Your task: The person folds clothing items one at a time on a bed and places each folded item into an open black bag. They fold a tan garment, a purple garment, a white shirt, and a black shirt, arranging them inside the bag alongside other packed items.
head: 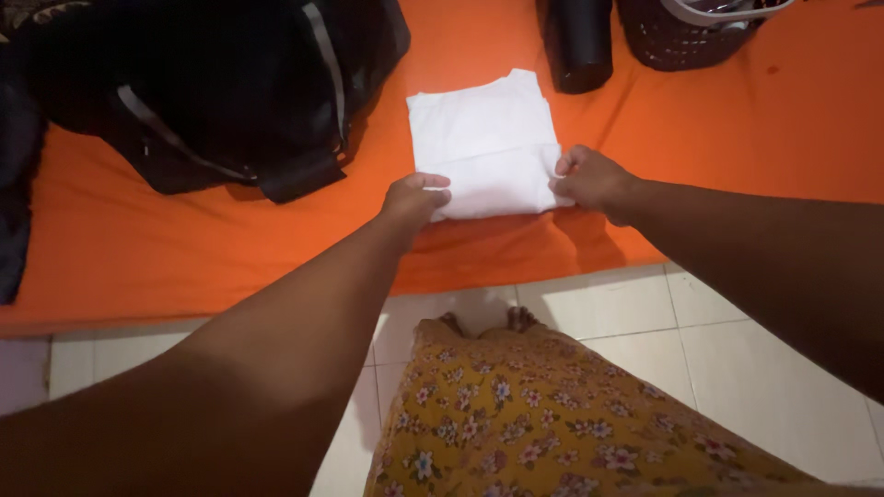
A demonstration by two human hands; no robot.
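A folded white cloth (486, 138) lies flat on an orange mattress (138, 248). My left hand (414, 198) pinches the cloth's near left corner, fingers curled over its edge. At the near right corner, my right hand (589, 179) grips the fold in the same way. Both arms reach forward from the bottom of the view.
A black bag with grey straps (212, 83) fills the mattress's far left. A black cylinder-shaped container (578, 41) and a dark woven basket (686, 32) stand behind the cloth. White floor tiles (737, 350) lie below the mattress edge, with my yellow flowered skirt (534, 423) over them.
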